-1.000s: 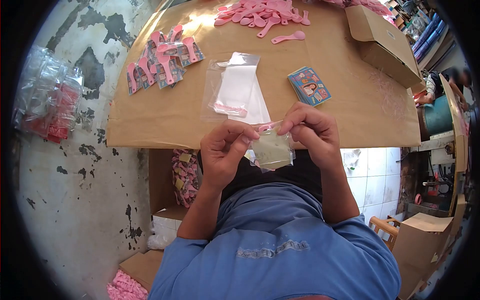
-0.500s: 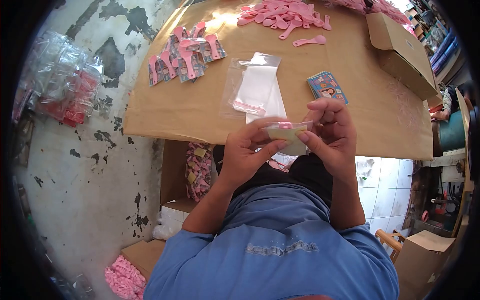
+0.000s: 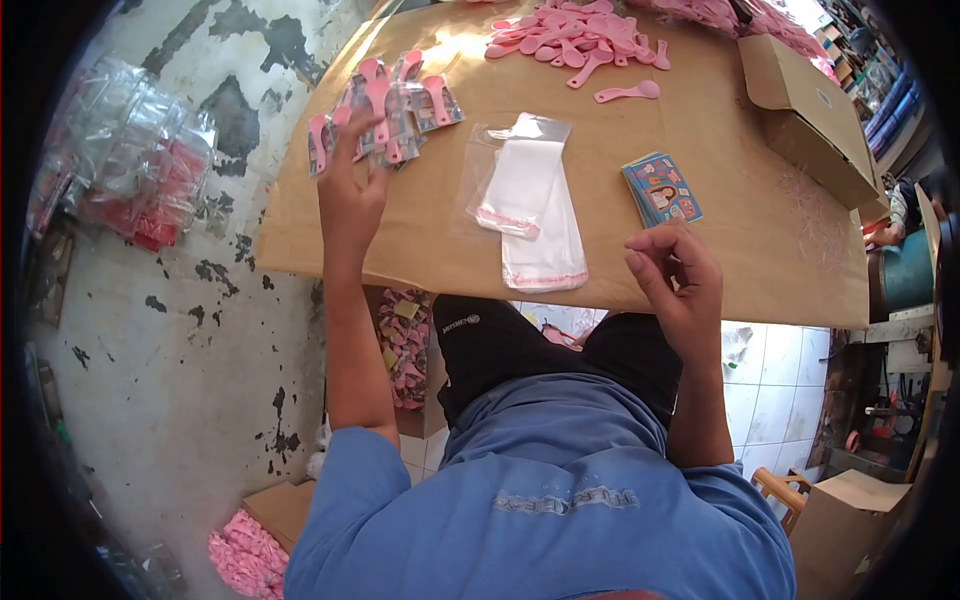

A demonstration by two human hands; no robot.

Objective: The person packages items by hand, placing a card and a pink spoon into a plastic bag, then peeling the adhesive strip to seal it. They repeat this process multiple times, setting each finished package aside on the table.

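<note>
My left hand reaches over the near side of a pile of packed pink spoons with cards, its fingers spread; nothing shows held in them. My right hand hovers at the table's near edge with fingers curled and apart, holding nothing I can see. Just beyond it lies a stack of blue picture cards. Between my hands, clear plastic sleeves with pink edge strips lie flat on the brown table.
Loose pink spoons are heaped at the far side, one spoon apart. An open carton stands at the right. Below the table, a box holds packed pink items. Bagged goods are at the left.
My left hand has gone from the middle to the pile at the left. The card packet is no longer between my hands. My right hand has lowered slightly and holds nothing visible.
</note>
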